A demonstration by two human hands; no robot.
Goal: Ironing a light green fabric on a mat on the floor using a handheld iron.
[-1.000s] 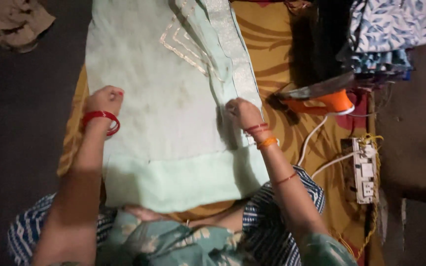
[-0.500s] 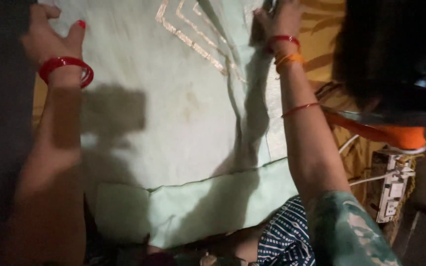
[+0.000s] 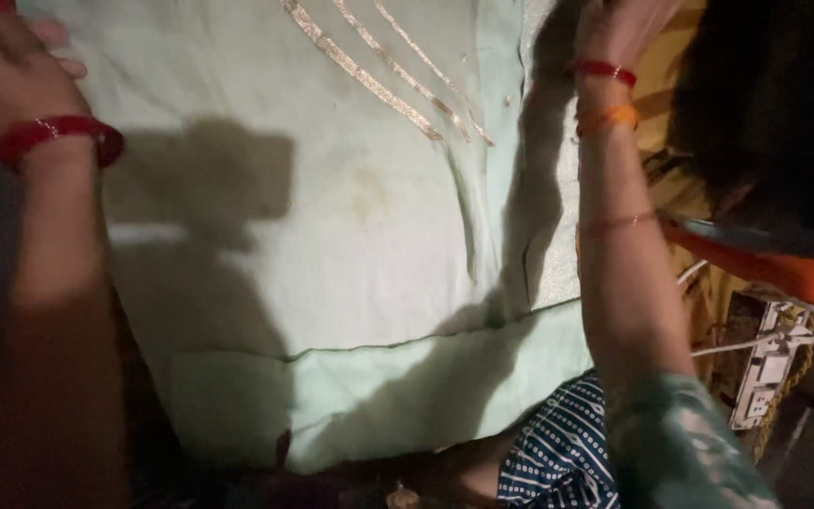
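Pale green garment (image 3: 332,245) with gold trim lies flat before me, hem nearest. My left hand (image 3: 7,61) rests at its left edge, fingers loosely curled; grip unclear. My right hand (image 3: 619,28) at its right edge, cut off by the frame, cannot tell. Orange iron (image 3: 784,269) and white power strip (image 3: 765,372) beyond the right edge.

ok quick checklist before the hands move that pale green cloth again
1. Left hand at the left edge of the pale green cloth with gold trim: ok; grip cannot tell.
2. Right hand at the cloth's right edge: ok; grip cut off by the frame, cannot tell.
3. Cloth lying flat: not ok, a crease runs down near the right side.
4. Orange-based iron off the cloth: ok.
5. White power strip clear of the cloth: ok.
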